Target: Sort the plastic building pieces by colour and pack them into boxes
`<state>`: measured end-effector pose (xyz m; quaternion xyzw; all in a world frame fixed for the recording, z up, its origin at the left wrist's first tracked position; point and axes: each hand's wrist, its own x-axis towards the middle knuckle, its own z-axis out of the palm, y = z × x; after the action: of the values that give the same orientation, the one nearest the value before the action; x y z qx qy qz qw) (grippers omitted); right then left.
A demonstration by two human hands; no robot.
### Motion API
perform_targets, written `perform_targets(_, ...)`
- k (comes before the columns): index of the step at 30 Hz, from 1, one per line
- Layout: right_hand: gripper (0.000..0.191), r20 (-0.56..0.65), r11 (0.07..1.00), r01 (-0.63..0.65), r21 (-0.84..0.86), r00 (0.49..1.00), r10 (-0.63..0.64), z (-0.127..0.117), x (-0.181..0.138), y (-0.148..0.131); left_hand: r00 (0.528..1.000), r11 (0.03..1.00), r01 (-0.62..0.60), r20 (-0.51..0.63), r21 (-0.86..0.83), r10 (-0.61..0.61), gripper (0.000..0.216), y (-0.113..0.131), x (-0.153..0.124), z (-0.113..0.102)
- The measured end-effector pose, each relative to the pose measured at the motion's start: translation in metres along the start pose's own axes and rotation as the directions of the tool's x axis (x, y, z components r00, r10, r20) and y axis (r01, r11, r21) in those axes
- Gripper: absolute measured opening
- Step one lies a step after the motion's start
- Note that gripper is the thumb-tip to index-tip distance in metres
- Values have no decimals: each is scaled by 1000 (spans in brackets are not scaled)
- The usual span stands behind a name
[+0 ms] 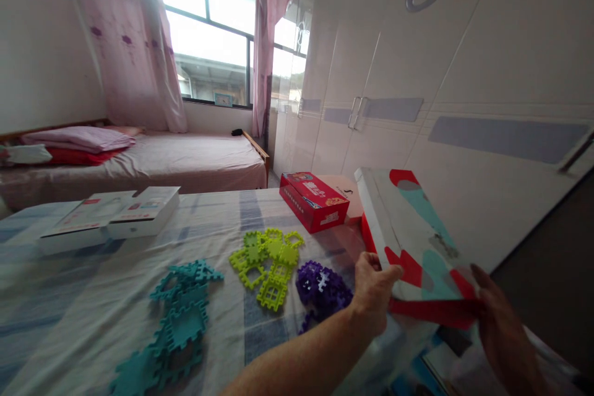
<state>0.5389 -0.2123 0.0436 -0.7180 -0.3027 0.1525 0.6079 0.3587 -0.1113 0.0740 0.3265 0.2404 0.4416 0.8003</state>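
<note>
A large flat cardboard box (413, 235), white with red and teal shapes, is tilted up at the right of the view. My left hand (374, 291) grips its near left edge, thumb on the printed face and fingers curled at the side. At the near right corner, my right hand (501, 315) holds the box too, partly blurred. Just left of my left hand lies a heap of purple interlocking puzzle tiles (322, 288). Lime green tiles (273, 260) are spread beside them, and teal tiles (185, 318) lie farther left. The underside of the box is hidden.
Behind the tiles stands a red printed box (314, 201). White boxes (143, 213) lie at the back left of the striped cloth (218, 216). Beyond are a bed (195, 158), a curtained window and a white wardrobe (352, 74) along the right.
</note>
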Motion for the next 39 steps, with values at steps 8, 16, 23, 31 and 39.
perform_targets(8, 81, -32, 540, 402, -740, 780, -625, 43, -41, 6, 892, 885, -450, 15, 121, 451, 24, 107, -11, -59)
perform_targets(16, 42, 106, 296, 454, -841, 673, -732, 87, -49, 5, 528, 520, -579, -198, 628, 826, 36, 185, 18, -149)
perform_targets(23, 18, 162, 263, 541, -798, 615, -772, 49, -25, 20, 493, -220, 163, 114, 962, 863, 25, 212, 29, -214)
perform_targets(31, 20, 273, 288, 689, -665, 583, -765, 14, 4, 34, 732, -587, 195, 281, 786, 620, 26, 185, 50, -241)
perform_targets(39, 17, 249, 436, 714, -549, 637, -729, 18, 21, 36, 856, -615, 122, 231, 779, 463, 35, 181, 53, -248)
